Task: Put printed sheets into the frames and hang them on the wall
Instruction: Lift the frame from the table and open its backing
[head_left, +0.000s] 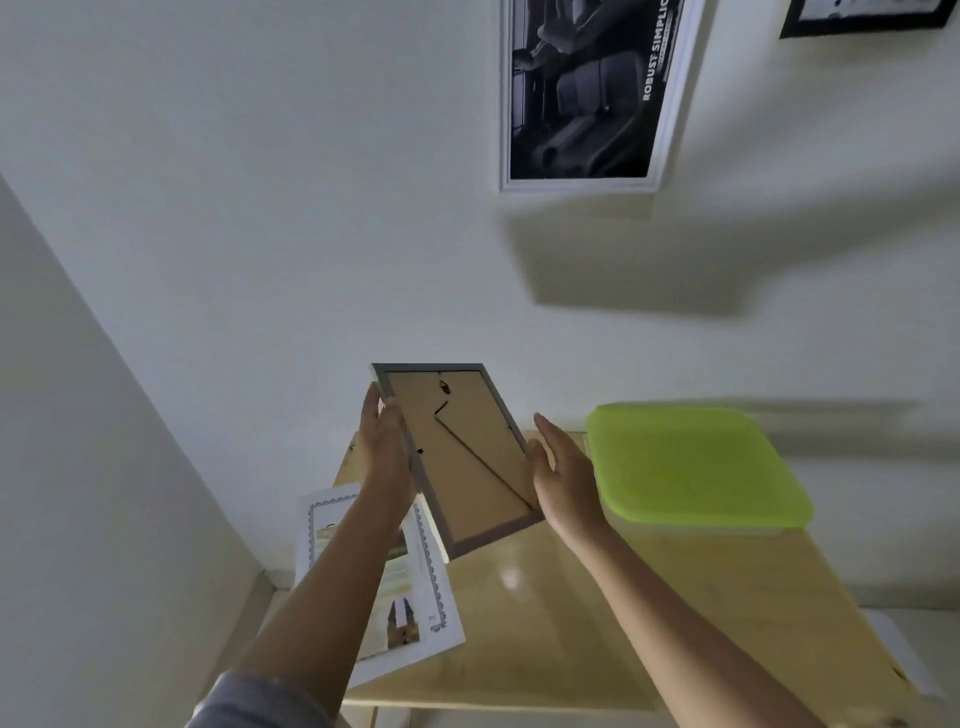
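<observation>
A grey picture frame (460, 457) is held up in the air with its brown back board and folded stand facing me. My left hand (384, 452) grips its left edge. My right hand (563, 467) presses against its right edge with the fingers stretched out. Under my left forearm, printed sheets (415, 597) with a decorative border lie on the wooden table (649, 613), hanging over its left edge. A white frame (592, 93) with a dark print hangs on the wall above. A black frame (867, 18) hangs at the top right.
A clear box with a lime-green lid (691, 465) stands on the table's far right part, close to my right hand. A second wall meets the first in a corner at the left.
</observation>
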